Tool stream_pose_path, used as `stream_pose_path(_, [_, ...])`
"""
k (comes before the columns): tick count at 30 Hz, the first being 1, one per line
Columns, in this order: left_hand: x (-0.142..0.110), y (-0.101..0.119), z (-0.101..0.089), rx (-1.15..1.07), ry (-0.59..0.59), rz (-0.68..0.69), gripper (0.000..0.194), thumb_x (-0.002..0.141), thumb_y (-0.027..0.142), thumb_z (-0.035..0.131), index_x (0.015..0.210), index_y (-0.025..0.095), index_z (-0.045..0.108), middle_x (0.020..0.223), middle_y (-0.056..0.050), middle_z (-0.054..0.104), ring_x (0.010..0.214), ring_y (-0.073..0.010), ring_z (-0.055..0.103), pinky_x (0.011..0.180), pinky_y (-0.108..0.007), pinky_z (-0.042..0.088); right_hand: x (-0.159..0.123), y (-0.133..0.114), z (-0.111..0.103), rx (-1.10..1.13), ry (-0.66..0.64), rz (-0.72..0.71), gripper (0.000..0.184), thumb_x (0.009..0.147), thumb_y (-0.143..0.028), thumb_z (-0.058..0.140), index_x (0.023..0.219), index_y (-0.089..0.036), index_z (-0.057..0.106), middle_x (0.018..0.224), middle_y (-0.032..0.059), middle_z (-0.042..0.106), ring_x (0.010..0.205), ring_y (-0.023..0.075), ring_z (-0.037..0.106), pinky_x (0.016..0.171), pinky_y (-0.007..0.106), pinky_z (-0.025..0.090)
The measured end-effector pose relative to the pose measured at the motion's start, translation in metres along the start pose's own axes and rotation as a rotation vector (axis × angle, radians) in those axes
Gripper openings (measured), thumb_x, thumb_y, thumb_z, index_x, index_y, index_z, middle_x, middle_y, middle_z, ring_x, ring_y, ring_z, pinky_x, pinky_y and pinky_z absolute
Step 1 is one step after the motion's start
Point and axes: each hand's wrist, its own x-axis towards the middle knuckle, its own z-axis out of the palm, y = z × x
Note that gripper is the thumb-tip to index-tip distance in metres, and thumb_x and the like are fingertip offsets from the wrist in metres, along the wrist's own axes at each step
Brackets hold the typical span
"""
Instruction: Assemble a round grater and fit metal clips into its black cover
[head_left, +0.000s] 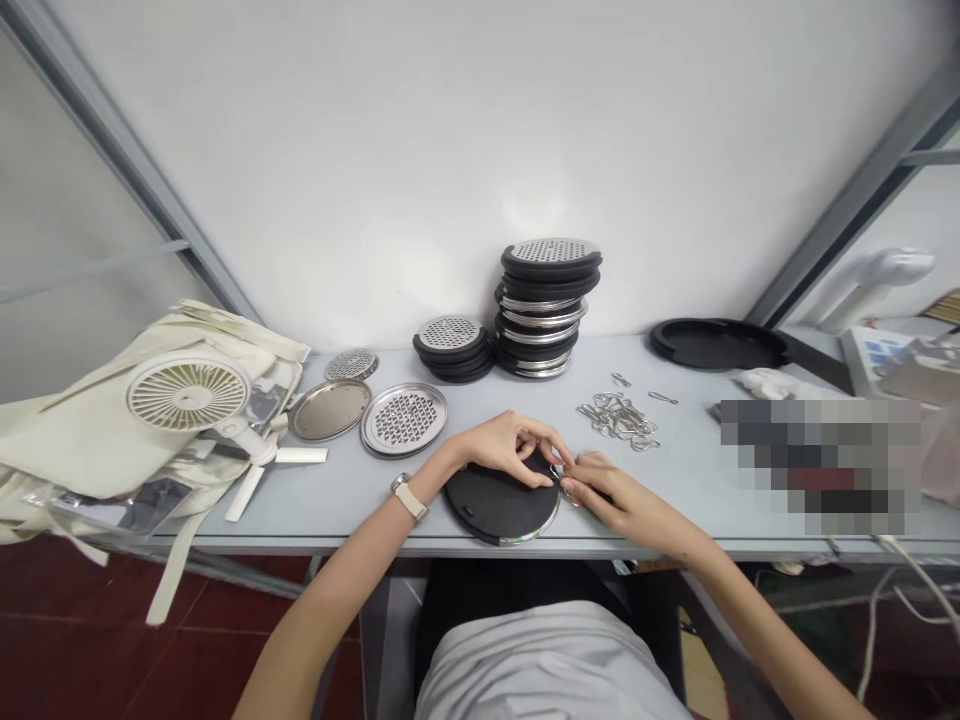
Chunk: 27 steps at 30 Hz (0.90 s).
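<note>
A round black disc (499, 503) with a shiny metal edge lies flat at the table's front edge. My left hand (510, 447) is over it, the thumb resting on its top near the right rim. Between the left thumb and forefinger a small bent-wire clip (556, 471) shows at the rim. My right hand (611, 497) meets the left there, its thumb and fingers pinched on the same clip. Where the clip joins the disc is partly hidden by fingers. A pile of similar wire clips (619, 416) lies just beyond my right hand.
Behind the disc stand a tall stack of black and metal discs (541, 330) and a lower stack (452, 350). Perforated metal plates (405, 420) lie left. A cream bag (90, 420) with a small fan (187, 392) fills the left end. A black tray (716, 345) sits back right.
</note>
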Motion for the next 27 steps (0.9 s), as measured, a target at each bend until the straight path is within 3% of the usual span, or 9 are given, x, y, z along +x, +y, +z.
stream_pose_path(27, [-0.0006, 0.0001, 0.0010, -0.004, 0.023, -0.036, 0.043, 0.064, 0.027, 0.076, 0.104, 0.014, 0.067, 0.088, -0.005, 0.066, 0.051, -0.0016, 0.033, 0.049, -0.017, 0.029, 0.0014, -0.0008, -0.0021, 0.001, -0.021, 0.015, 0.036, 0.099, -0.038, 0.030, 0.073, -0.020, 0.047, 0.071, 0.0018, 0.050, 0.077, 0.0188, 0.047, 0.077, 0.034, 0.040])
